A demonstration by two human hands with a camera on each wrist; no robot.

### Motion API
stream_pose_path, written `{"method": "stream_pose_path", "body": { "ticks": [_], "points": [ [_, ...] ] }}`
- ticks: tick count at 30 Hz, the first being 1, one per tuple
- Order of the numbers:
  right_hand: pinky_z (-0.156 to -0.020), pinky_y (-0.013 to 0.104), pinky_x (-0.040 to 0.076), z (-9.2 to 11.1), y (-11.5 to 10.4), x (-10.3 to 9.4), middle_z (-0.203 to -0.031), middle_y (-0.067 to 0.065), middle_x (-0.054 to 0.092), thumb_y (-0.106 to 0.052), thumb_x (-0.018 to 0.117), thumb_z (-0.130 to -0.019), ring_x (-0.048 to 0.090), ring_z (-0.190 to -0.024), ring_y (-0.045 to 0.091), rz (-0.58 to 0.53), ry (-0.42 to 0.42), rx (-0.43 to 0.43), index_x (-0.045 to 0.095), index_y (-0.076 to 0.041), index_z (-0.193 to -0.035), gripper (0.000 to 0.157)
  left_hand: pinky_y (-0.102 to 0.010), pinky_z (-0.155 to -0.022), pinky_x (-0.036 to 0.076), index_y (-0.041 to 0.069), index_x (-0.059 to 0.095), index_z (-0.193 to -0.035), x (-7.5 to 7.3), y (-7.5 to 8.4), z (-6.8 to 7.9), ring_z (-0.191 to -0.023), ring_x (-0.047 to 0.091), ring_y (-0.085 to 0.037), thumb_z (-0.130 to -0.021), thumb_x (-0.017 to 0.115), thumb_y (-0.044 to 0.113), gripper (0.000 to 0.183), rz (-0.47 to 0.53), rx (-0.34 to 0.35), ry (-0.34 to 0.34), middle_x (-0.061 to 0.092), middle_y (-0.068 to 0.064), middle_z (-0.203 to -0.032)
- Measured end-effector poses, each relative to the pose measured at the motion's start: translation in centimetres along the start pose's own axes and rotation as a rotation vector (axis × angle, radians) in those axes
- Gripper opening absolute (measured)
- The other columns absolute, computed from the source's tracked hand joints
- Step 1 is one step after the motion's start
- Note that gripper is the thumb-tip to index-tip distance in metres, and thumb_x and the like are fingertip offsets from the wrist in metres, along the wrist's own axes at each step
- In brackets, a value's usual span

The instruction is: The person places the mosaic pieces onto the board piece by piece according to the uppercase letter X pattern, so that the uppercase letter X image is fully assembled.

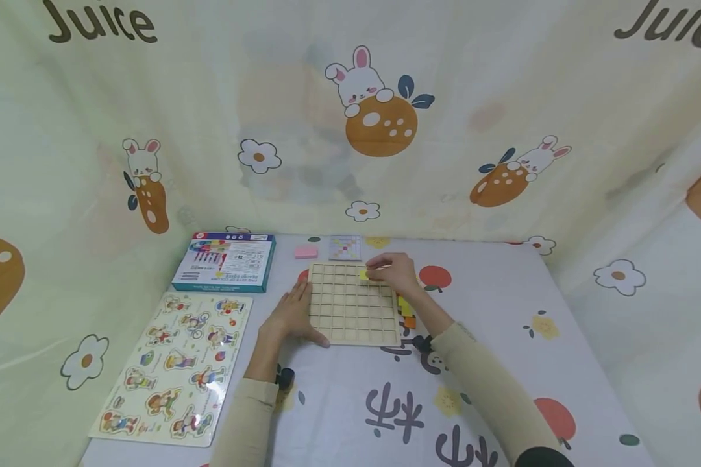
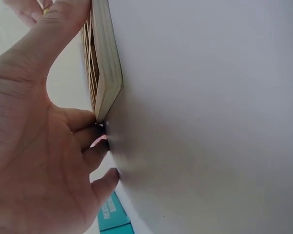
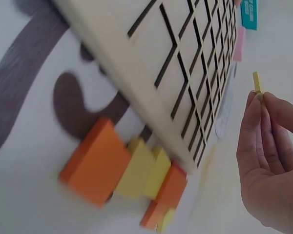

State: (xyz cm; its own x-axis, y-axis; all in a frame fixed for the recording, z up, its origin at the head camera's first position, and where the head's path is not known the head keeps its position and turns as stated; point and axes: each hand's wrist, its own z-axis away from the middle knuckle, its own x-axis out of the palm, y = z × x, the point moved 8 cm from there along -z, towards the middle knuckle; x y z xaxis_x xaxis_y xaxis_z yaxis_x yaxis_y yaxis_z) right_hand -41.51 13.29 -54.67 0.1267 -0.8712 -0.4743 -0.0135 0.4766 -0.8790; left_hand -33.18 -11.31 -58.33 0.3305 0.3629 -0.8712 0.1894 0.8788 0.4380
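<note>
A square wooden grid board (image 1: pixel 350 324) lies on the table, its raised slats forming rows of square cells. My left hand (image 1: pixel 294 316) rests against its left side, fingers spread along that edge and thumb at the near edge. Between thumb and fingertips, my right hand (image 1: pixel 396 272) pinches a thin yellow tile (image 1: pixel 363 275) over the board's far right part. In the right wrist view this tile (image 3: pixel 257 82) is held edge-on, above the grid. Beside the board's right edge, partly hidden by my right arm in the head view, lie several orange tiles (image 3: pixel 97 163) and yellow tiles (image 3: pixel 136 168).
Behind the board are a pink piece (image 1: pixel 306 251) and a card with a coloured square pattern (image 1: pixel 345 248). A flat teal-edged box (image 1: pixel 224 263) lies at the back left. Nearer me on the left is a picture puzzle board (image 1: pixel 172 383). A printed curtain (image 1: pixel 304 207) hangs behind the table.
</note>
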Motion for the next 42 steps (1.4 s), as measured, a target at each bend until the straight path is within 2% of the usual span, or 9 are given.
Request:
{"method": "stream_pose_path", "body": {
  "ticks": [3,6,12,16,23,30,35,42],
  "points": [
    [-0.084,0.042,0.063,-0.3,-0.4,1.1,-0.101,0.006,0.079,-0.012,0.085,-0.088,0.076,-0.089,0.022,-0.031,-0.010,-0.041,0.080,-0.006,-0.110,0.023,-0.051,-0.130,0.010,-0.004,0.011,-0.165,0.1,0.0,-0.1,-0.161,0.006,-0.034,-0.057,0.098,0.061,0.153,0.020,-0.002,-0.011,0.007,-0.021,-0.173],
    [-0.083,0.042,0.063,-0.7,-0.8,2.3,-0.099,0.003,0.080,-0.014,0.085,-0.088,0.076,-0.089,0.020,-0.010,-0.022,-0.071,0.081,-0.008,-0.108,0.021,-0.052,-0.130,0.009,-0.004,0.009,-0.165,0.2,0.0,-0.1,-0.161,0.005,-0.035,-0.057,0.099,0.059,0.153,0.036,-0.006,-0.018,0.004,-0.022,-0.173],
    [-0.091,0.042,0.058,-1.5,-1.7,4.6,-0.095,-0.003,0.080,-0.018,0.087,-0.087,0.074,-0.095,0.018,0.031,-0.029,-0.087,0.082,-0.011,-0.105,0.019,-0.052,-0.130,0.010,-0.004,0.011,-0.165,0.1,0.0,-0.1,-0.161,0.005,-0.034,-0.056,0.098,0.061,0.154,0.027,-0.015,-0.015,0.004,-0.021,-0.174],
    [-0.094,0.042,0.055,-2.1,-1.6,5.8,-0.091,-0.005,0.080,-0.017,0.088,-0.086,0.073,-0.096,0.018,0.056,-0.001,-0.087,0.083,-0.015,-0.098,0.014,-0.053,-0.129,0.010,-0.003,0.013,-0.165,0.0,0.1,0.1,-0.161,0.005,-0.034,-0.056,0.098,0.060,0.152,0.047,0.004,-0.014,0.005,-0.020,-0.174],
    [-0.094,0.040,0.054,-2.2,-1.5,7.5,-0.090,-0.006,0.079,-0.017,0.089,-0.084,0.072,-0.097,0.018,0.115,0.017,-0.063,0.083,-0.017,-0.095,0.012,-0.053,-0.130,0.008,0.005,0.011,-0.167,2.0,-1.5,-0.8,-0.162,0.001,-0.029,-0.053,0.096,0.068,0.156,0.034,0.009,-0.016,0.002,-0.009,-0.176],
    [-0.090,0.039,0.058,-2.7,-1.9,8.7,-0.091,-0.005,0.080,-0.016,0.088,-0.085,0.075,-0.087,0.015,0.137,0.002,-0.100,0.083,-0.016,-0.095,0.011,-0.053,-0.129,0.010,0.003,0.012,-0.167,1.0,-0.6,0.0,-0.162,0.004,-0.031,-0.057,0.095,0.066,0.152,0.002,-0.001,-0.021,0.005,-0.011,-0.175],
    [-0.089,0.041,0.059,-2.9,-2.2,9.2,-0.089,-0.003,0.079,-0.011,0.087,-0.085,0.075,-0.083,0.015,0.168,-0.009,-0.121,0.082,-0.013,-0.095,0.012,-0.056,-0.128,0.014,-0.001,0.019,-0.165,0.0,0.3,0.7,-0.161,0.010,-0.035,-0.056,0.097,0.063,0.148,0.009,0.010,-0.008,0.012,-0.016,-0.174],
    [-0.088,0.038,0.060,-3.3,-2.5,9.2,-0.092,-0.003,0.080,-0.013,0.086,-0.086,0.075,-0.085,0.015,0.215,-0.022,-0.122,0.082,-0.013,-0.098,0.013,-0.056,-0.128,0.016,0.001,0.018,-0.166,-0.2,0.1,0.3,-0.161,0.010,-0.034,-0.055,0.095,0.067,0.150,-0.023,-0.008,-0.002,0.012,-0.014,-0.174]
  ]
}}
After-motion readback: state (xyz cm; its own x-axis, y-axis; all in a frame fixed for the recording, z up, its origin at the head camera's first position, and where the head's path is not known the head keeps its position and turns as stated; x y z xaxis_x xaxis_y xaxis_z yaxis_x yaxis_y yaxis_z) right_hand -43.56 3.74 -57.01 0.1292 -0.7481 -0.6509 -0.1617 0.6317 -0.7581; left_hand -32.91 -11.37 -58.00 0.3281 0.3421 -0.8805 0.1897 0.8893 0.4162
